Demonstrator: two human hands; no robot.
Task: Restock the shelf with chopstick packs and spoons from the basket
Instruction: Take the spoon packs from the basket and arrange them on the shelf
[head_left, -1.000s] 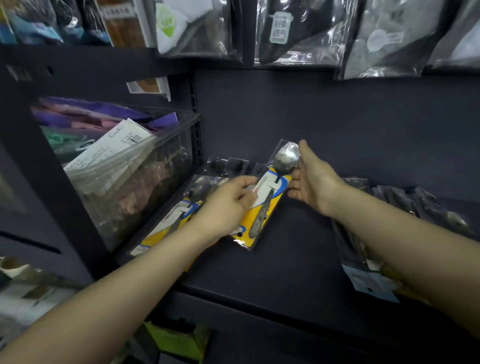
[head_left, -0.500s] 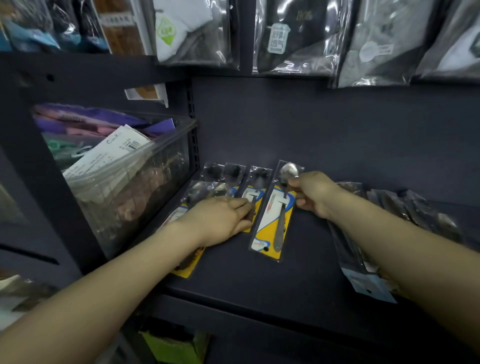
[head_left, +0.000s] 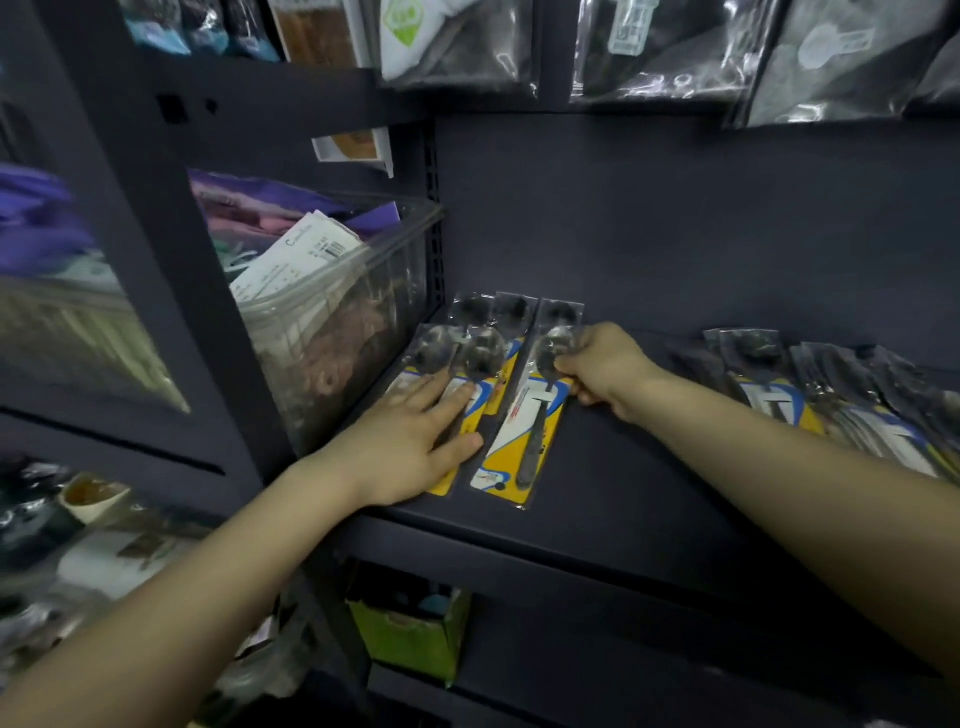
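Observation:
A spoon pack with a yellow, white and blue card lies flat on the dark shelf. My right hand pinches its upper right edge beside the spoon's bowl. To its left lie several similar spoon packs in a row against the shelf's left end. My left hand rests flat on them, fingers spread. More spoon packs lie overlapped at the right of the same shelf. No basket or chopstick pack can be made out.
A clear plastic bin full of packaged goods stands just left of the spoon row. Bagged items hang above the shelf. A green box sits on the level below. Bare shelf lies between the two spoon groups.
The spoon pack has gone from held tilted above the shelf to lying flat beside the left row. My left hand has shifted from that pack onto the row, fingers flattened.

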